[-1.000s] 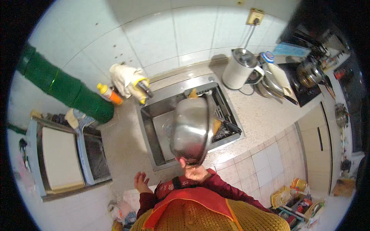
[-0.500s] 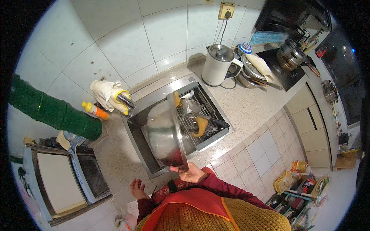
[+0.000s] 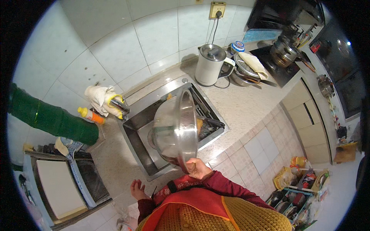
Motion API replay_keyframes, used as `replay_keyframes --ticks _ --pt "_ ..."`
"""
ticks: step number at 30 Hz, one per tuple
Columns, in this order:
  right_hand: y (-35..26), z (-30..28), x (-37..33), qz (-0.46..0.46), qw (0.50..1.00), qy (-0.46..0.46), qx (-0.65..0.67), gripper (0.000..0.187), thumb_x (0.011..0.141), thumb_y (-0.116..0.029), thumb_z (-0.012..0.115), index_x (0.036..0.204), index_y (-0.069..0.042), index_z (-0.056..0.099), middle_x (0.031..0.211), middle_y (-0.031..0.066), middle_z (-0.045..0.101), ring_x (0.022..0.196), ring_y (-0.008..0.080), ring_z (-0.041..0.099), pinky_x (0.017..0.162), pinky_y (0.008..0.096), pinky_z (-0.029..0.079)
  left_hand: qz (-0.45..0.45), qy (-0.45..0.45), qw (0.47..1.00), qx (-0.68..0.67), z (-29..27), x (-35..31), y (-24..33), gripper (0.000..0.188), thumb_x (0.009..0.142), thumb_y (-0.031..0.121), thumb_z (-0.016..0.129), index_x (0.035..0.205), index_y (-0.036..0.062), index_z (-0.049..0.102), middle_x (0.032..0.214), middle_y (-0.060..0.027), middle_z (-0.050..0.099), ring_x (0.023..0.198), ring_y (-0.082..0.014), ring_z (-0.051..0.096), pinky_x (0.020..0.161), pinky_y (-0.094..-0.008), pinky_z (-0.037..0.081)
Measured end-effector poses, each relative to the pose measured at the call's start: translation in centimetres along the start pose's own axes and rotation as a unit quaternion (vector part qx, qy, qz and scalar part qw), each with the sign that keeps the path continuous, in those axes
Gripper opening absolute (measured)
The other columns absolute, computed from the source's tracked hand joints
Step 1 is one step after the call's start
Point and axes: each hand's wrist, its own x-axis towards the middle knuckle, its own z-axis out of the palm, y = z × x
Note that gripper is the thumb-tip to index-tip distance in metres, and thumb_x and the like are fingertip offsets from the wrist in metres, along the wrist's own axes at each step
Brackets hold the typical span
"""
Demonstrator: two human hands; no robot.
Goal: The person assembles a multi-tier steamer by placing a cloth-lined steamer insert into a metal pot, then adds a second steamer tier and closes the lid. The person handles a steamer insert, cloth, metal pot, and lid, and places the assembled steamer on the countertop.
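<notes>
My right hand (image 3: 199, 169) is closed on the near rim of a large stainless steel basin (image 3: 169, 127). The basin is tipped on its side over the sink (image 3: 139, 152), its rounded bottom to the left and its opening to the right. Whether it touches the sink is hard to tell. By the counter's front edge, my left hand (image 3: 138, 189) is held with its fingers apart and nothing in it. Behind the basin, a black handle (image 3: 216, 123) and a bit of a yellow-orange piece (image 3: 199, 124) show in the sink's right part; the rest is hidden.
Past the sink stands a white kettle (image 3: 210, 66), beside a steel bowl (image 3: 243, 79) topped with a folded cloth (image 3: 253, 65). A pale cloth (image 3: 101, 101) drapes over the faucet, near a yellow-and-orange bottle (image 3: 91, 115). A green-wrapped pipe (image 3: 54, 117) crosses the left side.
My right hand has moved the basin to the right and turned it, so it covers more of the sink's right part. The left hand stays about where it was.
</notes>
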Motion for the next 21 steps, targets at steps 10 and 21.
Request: replay_keyframes --ticks 10,21 --pt "-8.4 -4.5 -6.6 -0.237 0.960 0.079 -0.126 0.009 0.073 -0.007 0.059 0.066 -0.009 0.055 0.061 0.0003 0.055 0.050 0.0103 0.051 0.048 0.0225 0.042 -0.006 -0.023 0.999 -0.030 2.9 -1.0 -3.1 0.024 0.086 0.015 0.054 0.110 0.0085 0.056 0.101 -0.0061 0.062 0.094 -0.0193 0.058 0.078 -0.0363 0.045" --pt "-18.2 -12.8 -10.9 -0.468 0.815 0.309 -0.144 0.013 0.072 -0.008 0.057 0.081 0.001 0.056 0.072 0.0075 0.057 0.057 0.0184 0.055 0.043 0.0310 0.046 -0.011 0.005 0.998 -0.064 5.7 -4.8 -5.6 0.023 0.085 0.015 0.057 0.108 0.0103 0.057 0.096 -0.0051 0.063 0.090 -0.0179 0.058 0.075 -0.0343 0.046"
